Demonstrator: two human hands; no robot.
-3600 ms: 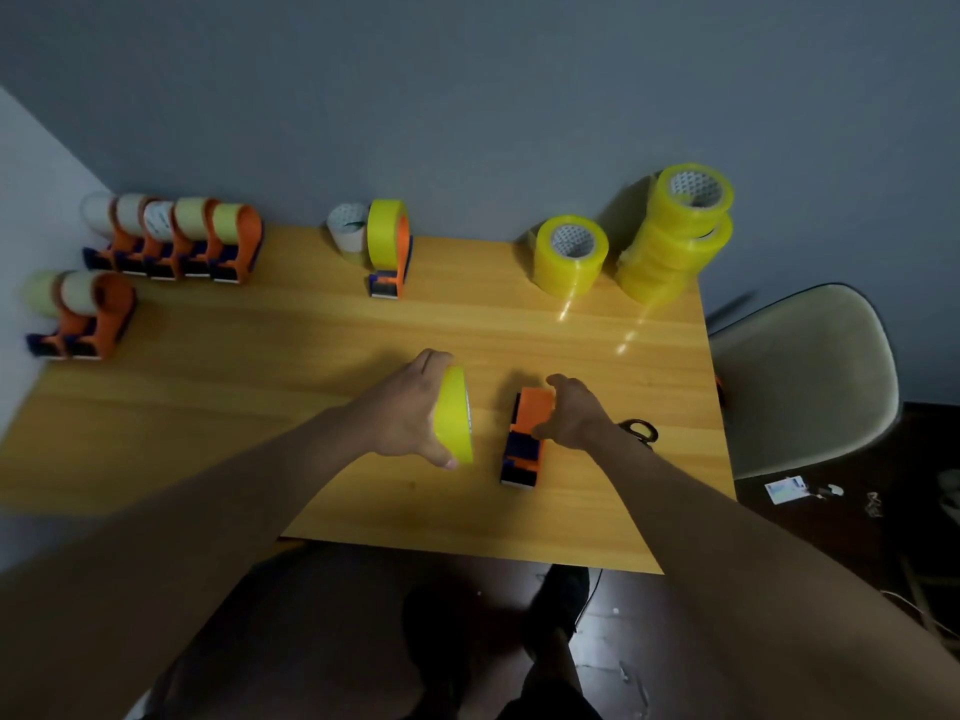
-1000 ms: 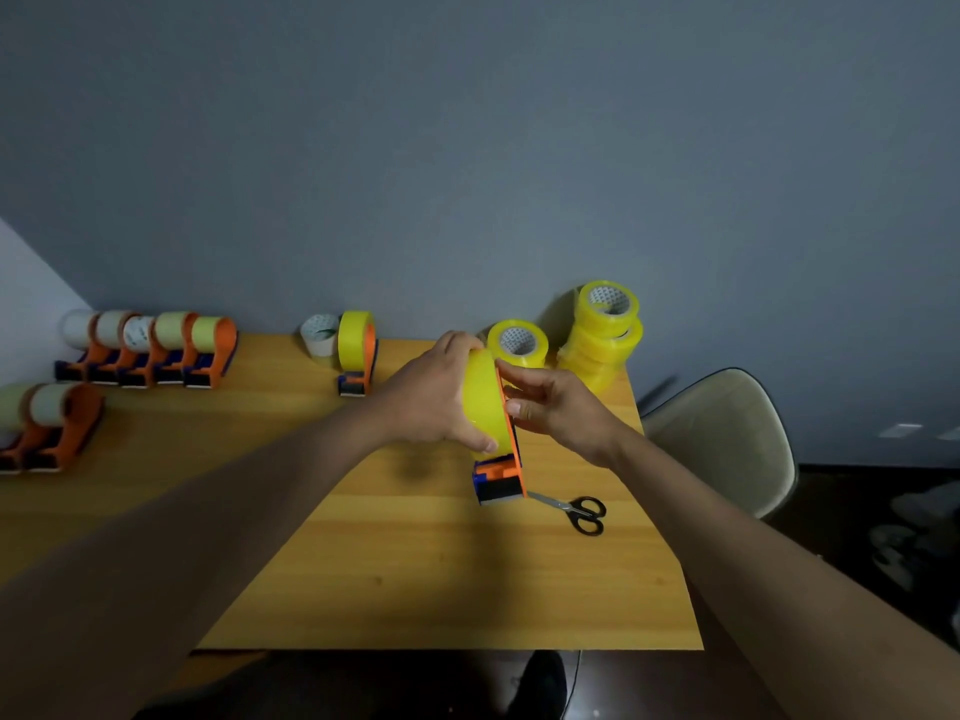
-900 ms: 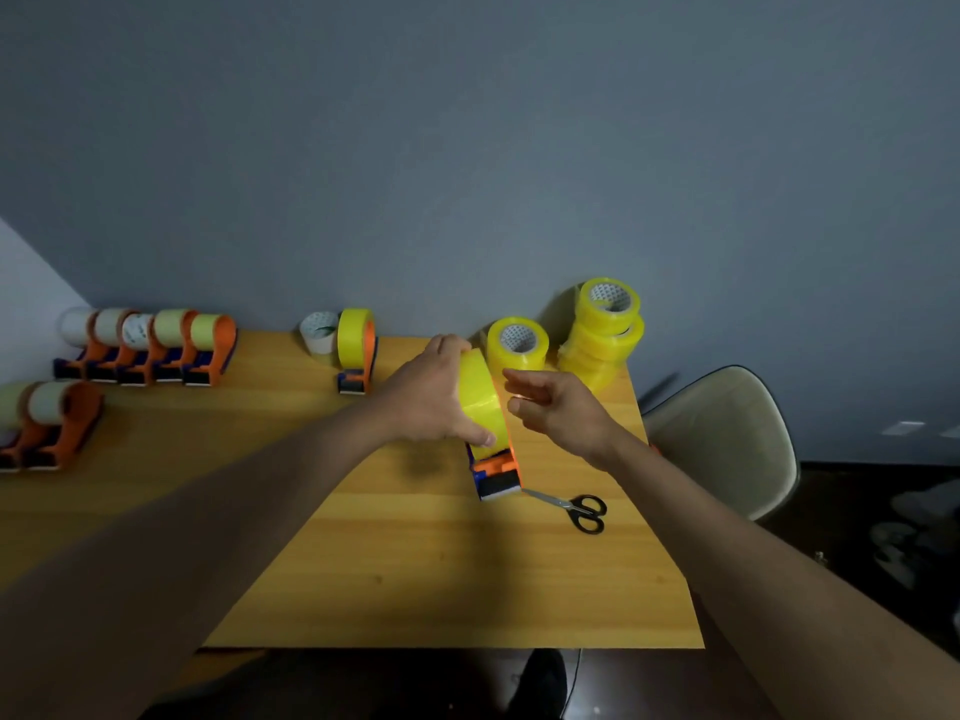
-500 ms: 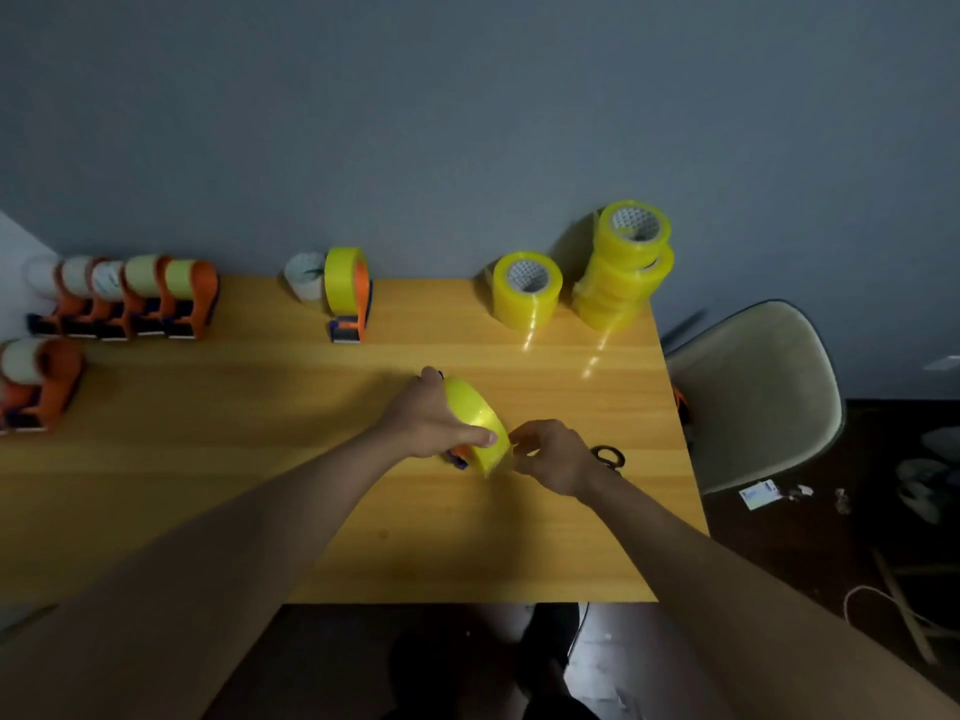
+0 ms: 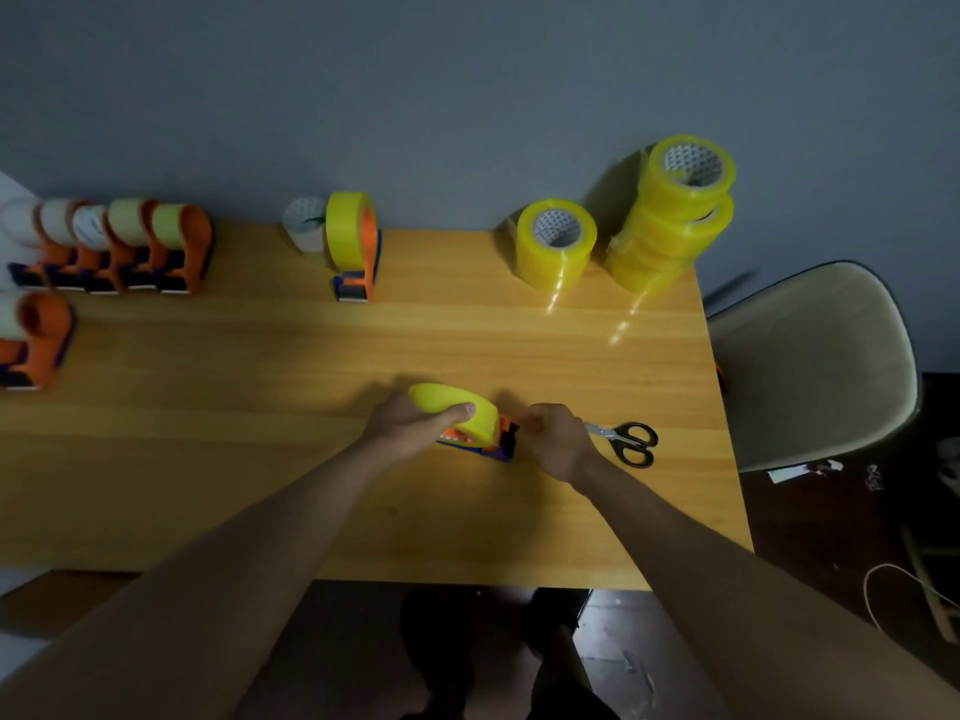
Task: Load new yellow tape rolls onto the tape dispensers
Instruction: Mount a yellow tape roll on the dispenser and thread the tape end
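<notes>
The left hand (image 5: 410,428) gripped the yellow roll (image 5: 457,410) to steady the dispenser (image 5: 496,445) on the worktop (image 5: 260,407); at 3 o'clock, the right hand (image 5: 553,436) pinched, likely the tape end.

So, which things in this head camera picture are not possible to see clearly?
- Orange and blue tape dispenser: mostly hidden by the yellow tape roll and left hand.
- Right hand fingertips: curled at the dispenser's end; whether they pinch tape is unclear.
- Orange dispensers at the left edge: cut off, blurred.
- Black-handled scissors: blades partly behind the right hand.
</notes>
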